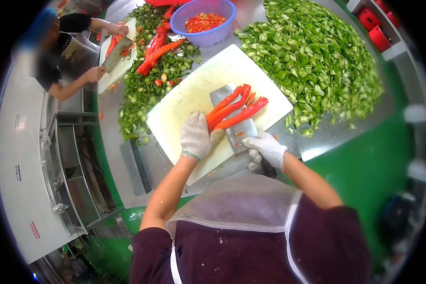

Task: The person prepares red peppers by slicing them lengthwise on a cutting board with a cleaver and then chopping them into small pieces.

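Note:
My left hand (196,136), in a pale knitted glove, is closed around the lower ends of several long red chili peppers (241,116). The peppers point away to the upper right and lie across the blade of a cleaver (235,141). My gloved right hand (267,149) grips this cleaver at its dark handle, fingers and thumb near the blade's heel. The blade looks turned broad side up over the white cutting board (175,113). Small red and orange pepper bits show on the blade and by the pepper tips.
Chopped green peppers (317,57) are heaped at the right. A purple bowl (203,38) of chopped red pepper stands behind the board. Green stem trimmings (136,113) and whole red peppers (156,52) lie left. At the upper left, another person (64,47) cuts red peppers with a cleaver (117,54).

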A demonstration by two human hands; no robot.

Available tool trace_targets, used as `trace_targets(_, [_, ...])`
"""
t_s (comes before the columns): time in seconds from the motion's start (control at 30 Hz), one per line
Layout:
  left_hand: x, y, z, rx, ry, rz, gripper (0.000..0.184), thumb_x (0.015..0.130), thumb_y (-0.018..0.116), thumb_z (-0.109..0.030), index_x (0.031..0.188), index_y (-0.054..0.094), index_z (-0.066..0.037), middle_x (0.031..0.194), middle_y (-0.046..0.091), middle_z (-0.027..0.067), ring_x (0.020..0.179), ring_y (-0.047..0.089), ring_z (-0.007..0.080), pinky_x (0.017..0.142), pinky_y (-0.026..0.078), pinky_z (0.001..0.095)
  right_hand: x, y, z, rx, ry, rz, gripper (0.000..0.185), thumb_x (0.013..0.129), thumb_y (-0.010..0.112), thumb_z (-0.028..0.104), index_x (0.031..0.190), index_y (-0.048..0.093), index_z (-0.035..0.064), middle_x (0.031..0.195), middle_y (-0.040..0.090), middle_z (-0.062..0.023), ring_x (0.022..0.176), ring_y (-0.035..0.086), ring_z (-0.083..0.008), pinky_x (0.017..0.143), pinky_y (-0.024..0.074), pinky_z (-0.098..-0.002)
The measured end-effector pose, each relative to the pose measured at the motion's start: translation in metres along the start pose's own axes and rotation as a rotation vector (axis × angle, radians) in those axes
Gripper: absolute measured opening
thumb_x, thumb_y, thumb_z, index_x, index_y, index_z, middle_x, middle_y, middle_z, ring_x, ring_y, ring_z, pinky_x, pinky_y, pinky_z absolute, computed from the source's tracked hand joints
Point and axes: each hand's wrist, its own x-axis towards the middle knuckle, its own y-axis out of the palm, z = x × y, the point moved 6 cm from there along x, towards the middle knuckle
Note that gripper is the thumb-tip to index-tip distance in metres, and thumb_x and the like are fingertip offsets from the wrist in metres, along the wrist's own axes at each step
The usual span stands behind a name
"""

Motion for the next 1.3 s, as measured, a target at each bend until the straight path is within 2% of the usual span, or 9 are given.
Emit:
trace_targets(0.07, [0.0,0.004,-0.001,0.035,0.105,-0.163,0.071,0.088,0.069,-0.044,0.133,0.05,0.008,0.14,0.049,0.0324,0.127,0.048,0.0505,0.104,0.042,0.0536,0.0,0.001,-0.003,0.013,0.01,-0.015,0.013,0.101,0.062,0.023,0.107,0.054,0.0135,0.065,0.042,0.0057,0.047,0.039,-0.0068,0.056,0.0592,-0.0371])
trace_targets(0.23, [0.007,0.025,0.008,0.046,-0.017,0.001,0.088,0.091,0.067,-0.041,0.154,0.031,0.009,0.16,0.028,0.0339,0.148,0.029,0.0505,0.12,0.027,0.0535,0.011,0.01,-0.02,0.082,0.05,-0.016,0.021,0.1,0.063,0.02,0.116,0.052,0.0116,0.067,0.045,0.0039,0.049,0.042,-0.0075,0.055,0.0597,-0.0373])
trace_targets(0.4, [0.007,0.031,0.013,-0.001,-0.068,0.055,0.089,0.094,0.062,-0.044,0.157,0.026,0.007,0.165,0.022,0.0307,0.154,0.019,0.0464,0.125,0.019,0.0532,0.016,0.043,-0.036,-0.018,0.028,0.065,0.056,0.093,0.07,0.025,0.134,0.04,-0.0007,0.086,0.055,-0.0112,0.056,0.055,-0.0168,0.052,0.0612,-0.0376])
trace_targets(0.57, [0.006,0.033,0.015,0.027,-0.127,0.098,0.091,0.095,0.061,-0.044,0.16,0.021,0.005,0.166,0.02,0.0296,0.155,0.015,0.0459,0.125,0.013,0.0562,0.008,0.045,-0.033,-0.159,0.048,-0.058,0.038,0.096,0.065,0.02,0.128,0.052,0.0033,0.094,0.062,-0.0066,0.058,0.052,-0.0131,0.059,0.0594,-0.0363])
trace_targets(0.67, [0.0,0.03,0.016,-0.047,-0.087,-0.004,0.093,0.094,0.062,-0.045,0.16,0.018,0.004,0.167,0.017,0.0289,0.156,0.012,0.0457,0.125,0.01,0.0584,0.001,0.046,-0.024,-0.382,0.013,-0.146,0.034,0.096,0.065,0.025,0.121,0.058,0.0021,0.093,0.064,-0.0108,0.065,0.058,-0.0145,0.061,0.0568,-0.0337])
trace_targets(0.77, [-0.004,0.031,0.02,-0.127,-0.051,-0.043,0.096,0.094,0.063,-0.046,0.161,0.017,0.004,0.168,0.015,0.0287,0.156,0.01,0.046,0.124,0.01,0.0605,-0.005,0.06,-0.012,-0.438,0.023,-0.162,0.038,0.096,0.062,0.033,0.11,0.059,-0.0026,0.091,0.067,-0.0226,0.082,0.07,-0.0281,0.07,0.0552,-0.0415])
trace_targets(0.93, [-0.003,0.028,0.017,-0.138,-0.042,-0.147,0.092,0.093,0.063,-0.047,0.159,0.024,0.004,0.166,0.021,0.0295,0.155,0.015,0.0465,0.125,0.012,0.0576,0.05,0.076,-0.025,-0.623,-0.155,-0.255,0.036,0.095,0.061,0.029,0.112,0.055,-0.002,0.096,0.067,-0.0277,0.089,0.068,-0.0432,0.078,0.053,-0.0476])
trace_targets(1.2, [-0.008,0.018,0.019,-0.285,-0.002,-0.265,0.076,0.095,0.063,-0.039,0.155,0.037,-0.001,0.16,0.036,0.0262,0.149,0.03,0.048,0.122,0.024,0.0545,-0.017,0.083,-0.004,-0.288,-0.079,-0.192,0.02,0.098,0.059,0.017,0.11,0.05,0.0028,0.076,0.059,-0.0098,0.057,0.055,-0.0159,0.051,0.0486,-0.0345])
trace_targets(1.3, [-0.007,0.022,0.016,-0.146,0.032,-0.207,0.067,0.096,0.061,-0.035,0.154,0.041,-0.006,0.159,0.041,0.0211,0.146,0.036,0.0483,0.118,0.029,0.0569,-0.055,0.051,0.003,-0.198,-0.079,-0.24,0.026,0.1,0.059,0.017,0.123,0.052,0.0049,0.084,0.059,-0.0046,0.059,0.055,-0.0108,0.053,0.0559,-0.0315])
